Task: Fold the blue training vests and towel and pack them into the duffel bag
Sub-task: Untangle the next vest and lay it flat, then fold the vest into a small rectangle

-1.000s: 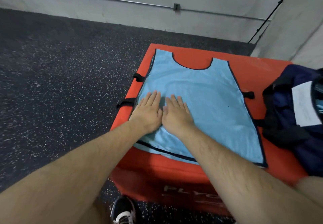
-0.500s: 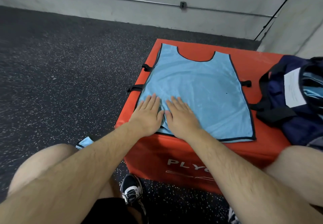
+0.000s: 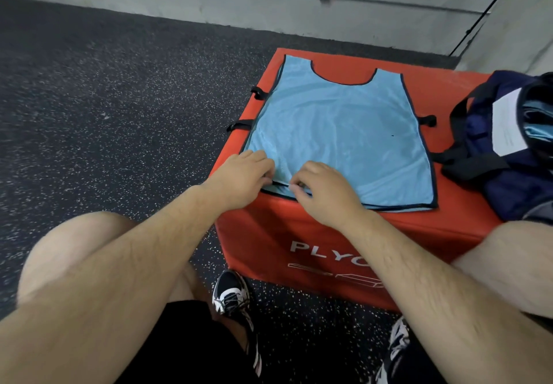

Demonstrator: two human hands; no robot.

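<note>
On red box: blue vest flat | left hand fingers pinch near hem | right hand fingers pinch it alongside

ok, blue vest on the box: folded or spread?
Spread: vest lies flat on the red box, neckline and hem both showing.

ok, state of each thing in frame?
vest: unfolded, flat on the red box.
left hand: pinches the vest's near hem.
right hand: pinches the same hem.
duffel bag: on the box, open, light-blue fabric inside.
</note>
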